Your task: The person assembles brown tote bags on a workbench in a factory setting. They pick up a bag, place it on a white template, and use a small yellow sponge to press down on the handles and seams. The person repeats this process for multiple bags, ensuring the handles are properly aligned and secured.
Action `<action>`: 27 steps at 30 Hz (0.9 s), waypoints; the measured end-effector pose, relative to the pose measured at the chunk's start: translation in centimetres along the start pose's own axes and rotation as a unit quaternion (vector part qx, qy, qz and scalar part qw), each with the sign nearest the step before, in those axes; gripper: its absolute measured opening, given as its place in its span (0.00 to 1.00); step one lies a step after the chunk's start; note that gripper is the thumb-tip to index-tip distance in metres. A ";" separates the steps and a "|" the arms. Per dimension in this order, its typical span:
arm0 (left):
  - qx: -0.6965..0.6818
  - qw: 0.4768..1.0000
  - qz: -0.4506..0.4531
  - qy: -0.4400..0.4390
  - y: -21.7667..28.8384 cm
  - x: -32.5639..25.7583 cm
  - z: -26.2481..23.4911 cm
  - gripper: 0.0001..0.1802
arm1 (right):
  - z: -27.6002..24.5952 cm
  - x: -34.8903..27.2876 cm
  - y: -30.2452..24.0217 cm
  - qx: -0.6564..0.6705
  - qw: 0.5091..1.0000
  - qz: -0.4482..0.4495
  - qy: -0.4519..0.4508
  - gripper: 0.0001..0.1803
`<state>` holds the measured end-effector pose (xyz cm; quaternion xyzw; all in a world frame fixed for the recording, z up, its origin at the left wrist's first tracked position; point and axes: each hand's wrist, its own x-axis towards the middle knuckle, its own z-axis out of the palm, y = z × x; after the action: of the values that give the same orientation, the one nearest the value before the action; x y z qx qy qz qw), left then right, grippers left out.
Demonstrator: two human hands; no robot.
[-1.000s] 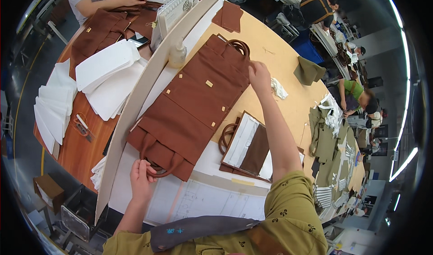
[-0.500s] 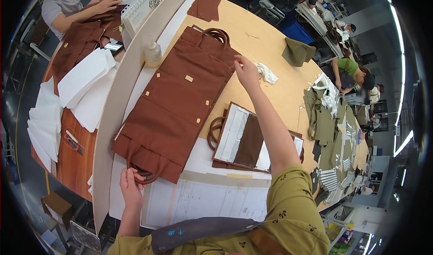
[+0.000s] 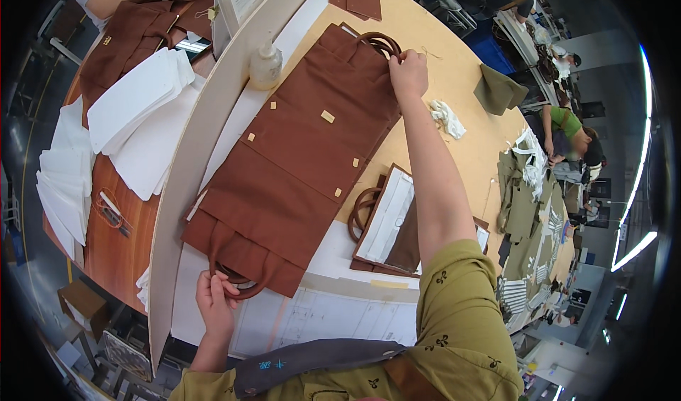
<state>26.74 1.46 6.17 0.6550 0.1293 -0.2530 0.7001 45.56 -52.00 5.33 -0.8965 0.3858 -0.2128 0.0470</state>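
Brown bag (image 3: 298,138) | flat on tabletop (image 3: 457,81), beside upright board (image 3: 201,131) | left hand (image 3: 215,307) curled round lower handle (image 3: 267,276), right hand (image 3: 410,77) pinching upper handle (image 3: 386,44) | probably best handled with both ends level, pull even, fabric uncreased

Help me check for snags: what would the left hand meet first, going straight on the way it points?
The left hand would first meet the lower handle of the brown bag, which it seems to hold; exact depth is unclear.
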 end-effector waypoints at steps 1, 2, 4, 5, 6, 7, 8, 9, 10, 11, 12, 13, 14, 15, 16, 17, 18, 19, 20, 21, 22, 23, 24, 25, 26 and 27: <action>0.004 1.000 -0.002 -0.002 0.0 0.1 -0.1 0.11 | -0.1 -0.2 -0.1 0.018 1.000 0.004 0.019 0.13; 0.009 1.000 -0.004 -0.004 0.1 0.1 -0.2 0.11 | -0.3 -0.3 -0.1 0.037 0.999 0.008 0.037 0.13; 0.023 1.000 -0.007 0.006 0.5 0.1 -0.4 0.11 | -0.9 -1.0 0.2 0.058 0.996 -0.001 0.060 0.13; 0.030 0.999 -0.010 0.011 0.6 0.2 -0.4 0.11 | -1.1 -1.1 0.6 0.068 0.995 -0.005 0.071 0.13; 0.023 1.000 -0.010 0.011 0.5 0.4 -0.2 0.12 | -1.0 -0.9 2.1 0.057 0.997 0.011 0.046 0.15; 0.017 1.000 -0.015 0.003 0.4 0.5 -0.1 0.12 | -0.4 -0.6 3.9 0.052 0.998 -0.014 0.027 0.16; 0.011 1.000 -0.020 -0.005 0.2 0.5 0.0 0.12 | 0.3 -0.1 5.6 0.047 0.998 -0.038 0.008 0.17; 0.006 1.000 -0.027 -0.011 0.3 0.4 0.1 0.13 | 0.7 -0.1 7.0 0.046 0.997 -0.063 -0.013 0.18; 0.003 1.000 -0.027 -0.005 0.5 0.4 0.0 0.13 | 0.4 -1.0 5.8 0.058 0.997 -0.046 -0.015 0.23; -0.001 1.000 -0.026 -0.001 0.6 0.4 0.0 0.13 | 0.0 -1.8 4.9 0.099 0.993 -0.051 0.029 0.23; -0.010 1.000 -0.027 -0.003 0.6 0.4 -0.1 0.13 | -0.7 -2.6 4.5 0.135 0.987 -0.056 0.074 0.23; -0.020 0.999 -0.027 -0.006 0.5 0.5 -0.3 0.13 | -1.3 -3.6 4.3 0.170 0.976 -0.062 0.121 0.23; -0.031 0.999 -0.027 -0.008 0.4 0.5 -0.3 0.14 | -2.1 -5.3 4.3 0.181 0.974 -0.081 0.110 0.21; -0.030 0.999 -0.027 -0.010 0.4 0.5 -0.6 0.14 | -3.2 -7.6 3.8 0.196 0.970 -0.103 0.100 0.20; -0.029 0.999 -0.024 -0.005 0.4 0.2 -1.1 0.14 | -5.1 -10.9 2.3 0.231 0.965 -0.123 0.024 0.14; -0.030 0.999 -0.019 -0.004 0.4 0.2 -1.5 0.14 | -5.9 -14.3 2.1 0.293 0.944 -0.154 0.020 0.11; -0.017 1.000 -0.025 0.000 0.4 0.2 -1.7 0.14 | -7.3 -18.3 2.5 0.260 0.952 -0.155 -0.045 0.10; -0.003 1.000 -0.029 0.002 0.4 -0.1 -1.6 0.14 | -8.9 -22.3 3.1 0.248 0.949 -0.169 -0.097 0.07; 0.011 0.999 -0.032 0.005 0.4 -0.6 -1.4 0.13 | -10.2 -26.4 4.7 0.257 0.933 -0.211 -0.136 0.05; 0.019 0.999 -0.011 0.038 0.7 -1.2 -1.8 0.13 | -12.0 -30.4 4.2 0.280 0.914 -0.232 -0.178 0.06; 0.022 0.998 0.007 0.057 0.7 -1.7 -1.7 0.12 | -13.3 -34.8 5.2 0.267 0.904 -0.251 -0.220 0.08; 0.025 0.997 0.018 0.073 0.5 -2.3 -2.0 0.11 | -14.9 -38.2 5.5 0.302 0.875 -0.264 -0.271 0.07; 0.038 0.996 0.018 0.074 0.1 -3.0 -2.5 0.11 | -17.1 -41.7 5.6 0.286 0.859 -0.249 -0.343 0.06; 0.052 0.996 0.017 0.074 -0.3 -3.9 -3.1 0.10 | -18.5 -44.7 5.2 0.314 0.838 -0.266 -0.358 0.06; 0.063 0.996 0.015 0.069 -0.6 -5.0 -3.3 0.10 | -19.9 -46.8 5.0 0.335 0.819 -0.282 -0.372 0.06; 0.072 0.997 0.003 0.041 -1.0 -6.2 -3.0 0.10 | -21.1 -48.2 4.8 0.338 0.801 -0.292 -0.398 0.06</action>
<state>21.49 5.53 8.13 0.7138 0.1376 -0.2325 0.6461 4.09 -19.38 6.57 -0.8998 -0.0429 0.0424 0.4321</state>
